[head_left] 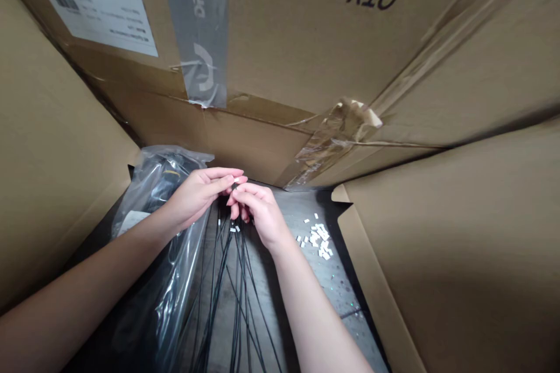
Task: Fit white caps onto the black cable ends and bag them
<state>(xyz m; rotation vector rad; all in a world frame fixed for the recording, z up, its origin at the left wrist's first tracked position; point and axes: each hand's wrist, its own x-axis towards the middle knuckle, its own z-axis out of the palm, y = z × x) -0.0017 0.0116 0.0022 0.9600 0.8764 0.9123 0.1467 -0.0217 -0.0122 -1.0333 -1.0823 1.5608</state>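
My left hand (196,198) and right hand (256,213) pinched closed on thin black cables (228,280), small white tabs (318,240) piled just right of them.

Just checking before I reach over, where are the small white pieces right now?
In the head view, the small white pieces lie scattered on the grey surface, just right of the right hand and left of the cardboard flap.
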